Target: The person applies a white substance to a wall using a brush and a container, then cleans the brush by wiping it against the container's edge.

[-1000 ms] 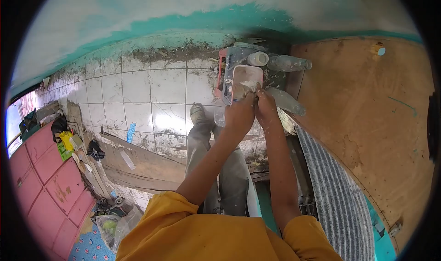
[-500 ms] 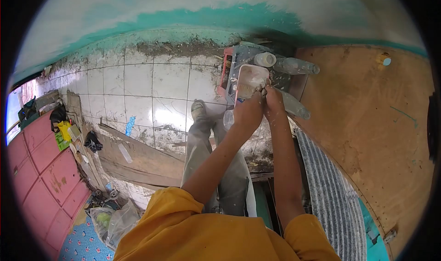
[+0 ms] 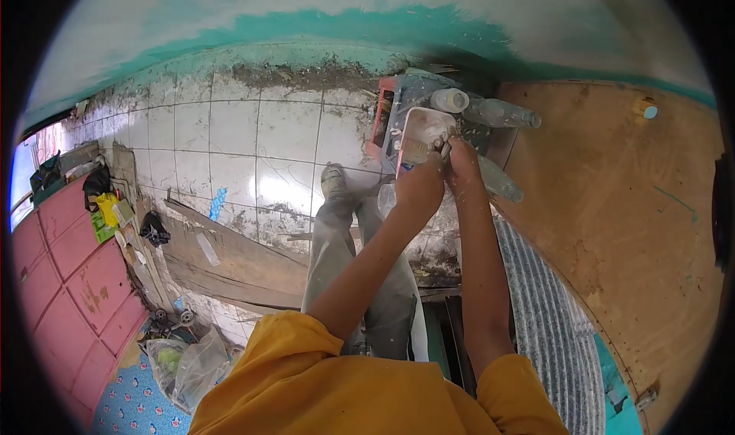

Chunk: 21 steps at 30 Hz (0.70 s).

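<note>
A shallow pale tub [image 3: 430, 115] with whitish, smeared stuff inside stands on the stacked crates in front of me. A tan bristled patch, looking like a brush head [image 3: 416, 153], lies in its near part. My left hand [image 3: 422, 184] is closed at the tub's near edge, back of the hand towards me, with a bit of blue beside it. My right hand [image 3: 462, 162] is closed next to it, fingertips together over the tub's right side. Something small and greyish shows between the fingers of both hands; its kind is hidden.
A clear jar [image 3: 449, 101] and clear bottles [image 3: 501, 114] surround the tub on a grey and red crate [image 3: 380, 121]. To the right are a brown board [image 3: 612, 182] and a corrugated sheet [image 3: 555, 320]. Wooden boards [image 3: 230, 259] lean at left, near plastic bags [image 3: 195, 370].
The whole view has shifted slightly. My hands stay together at the tub, and the right fingertips reach a little further over it.
</note>
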### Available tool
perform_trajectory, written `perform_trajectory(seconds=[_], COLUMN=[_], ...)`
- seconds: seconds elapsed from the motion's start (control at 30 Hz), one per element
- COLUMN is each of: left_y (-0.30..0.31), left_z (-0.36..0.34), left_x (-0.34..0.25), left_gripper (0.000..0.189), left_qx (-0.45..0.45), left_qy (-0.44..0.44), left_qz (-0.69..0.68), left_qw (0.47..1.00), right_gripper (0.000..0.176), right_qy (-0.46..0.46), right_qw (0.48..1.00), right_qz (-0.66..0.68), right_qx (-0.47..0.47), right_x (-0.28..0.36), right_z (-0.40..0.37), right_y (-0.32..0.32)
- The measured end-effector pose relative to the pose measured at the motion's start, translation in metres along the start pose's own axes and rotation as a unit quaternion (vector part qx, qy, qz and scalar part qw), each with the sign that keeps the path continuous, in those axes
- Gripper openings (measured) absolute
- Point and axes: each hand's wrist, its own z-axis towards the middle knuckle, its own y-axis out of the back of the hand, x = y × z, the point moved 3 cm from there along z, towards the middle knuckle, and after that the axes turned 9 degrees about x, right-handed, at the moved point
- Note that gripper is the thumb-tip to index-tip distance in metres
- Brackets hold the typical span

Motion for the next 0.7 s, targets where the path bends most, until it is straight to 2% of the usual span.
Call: perform_trajectory(seconds=[0.07, 0.2, 0.3, 0.47, 0.6, 0.7], left_y=[0.001, 0.000, 0.000, 0.002, 0.001, 0.000], left_z=[-0.001, 0.000, 0.000, -0.001, 0.002, 0.004], left_x=[0.000, 0.001, 0.000, -0.002, 0.001, 0.003], left_gripper=[0.019, 0.018, 0.010, 0.013, 0.015, 0.016], left_qx=[0.009, 0.004, -0.002, -0.006, 0.006, 0.012], left_qy=[0.007, 0.010, 0.016, 0.009, 0.004, 0.011], left_qz=[-0.003, -0.007, 0.009, -0.001, 0.009, 0.011], left_qw=[1.000, 1.000, 1.000, 1.000, 1.000, 1.000], right_gripper=[0.019, 0.014, 0.015, 0.017, 0.020, 0.023], right_qy=[0.027, 0.026, 0.016, 0.006, 0.009, -0.007], right_qw=[0.999, 0.999, 0.999, 0.994, 0.992, 0.983], right_qz=[-0.017, -0.023, -0.039, -0.106, -0.127, -0.181], right_qx=[0.008, 0.018, 0.024, -0.031, 0.005, -0.042], right_x=[0.000, 0.003, 0.004, 0.012, 0.011, 0.014], right_z=[0.002, 0.008, 0.010, 0.010, 0.019, 0.007], right_y=[0.001, 0.006, 0.004, 0.002, 0.009, 0.001])
